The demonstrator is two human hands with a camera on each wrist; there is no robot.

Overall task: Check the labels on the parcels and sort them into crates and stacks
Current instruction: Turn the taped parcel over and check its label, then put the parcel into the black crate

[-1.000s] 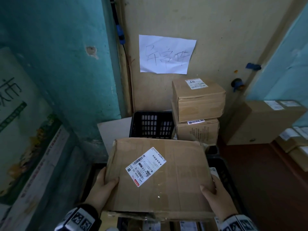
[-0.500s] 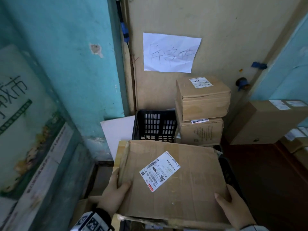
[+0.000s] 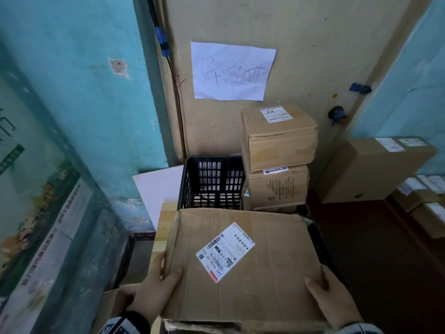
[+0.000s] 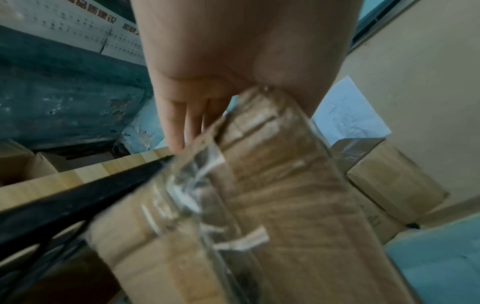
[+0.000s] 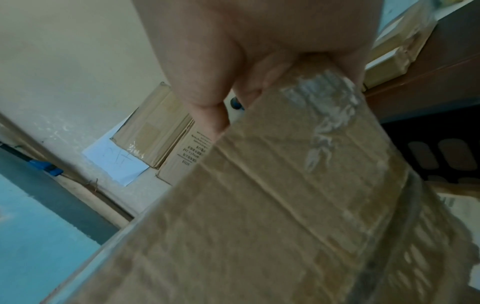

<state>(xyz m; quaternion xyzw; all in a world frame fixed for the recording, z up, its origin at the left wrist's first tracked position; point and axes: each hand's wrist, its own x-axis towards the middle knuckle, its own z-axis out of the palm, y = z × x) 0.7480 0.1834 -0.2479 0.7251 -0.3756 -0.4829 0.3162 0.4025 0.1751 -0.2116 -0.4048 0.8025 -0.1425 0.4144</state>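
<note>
You held a flat cardboard parcel (image 3: 243, 268) level in front of you with both hands; your left hand (image 3: 154, 292) clamped its near left corner, thumb lying on the top face and fingers (image 4: 176, 127) reaching under the edge; your right hand (image 3: 334, 300) clamped the near right corner the same way, thumb on top, fingers curled beneath (image 5: 207, 107); the parcel's white shipping label (image 3: 225, 251) faced up and sat skewed on the lid; clear tape ran along its sides; beyond its far edge stood a black crate (image 3: 212, 182) against the wall; just beside the crate on the right, two brown boxes (image 3: 279, 162) were stacked one on the other, each labelled; a handwritten paper sheet (image 3: 232, 71) was stuck to the wall above them; a larger carton (image 3: 375, 169) stood further right.
</note>
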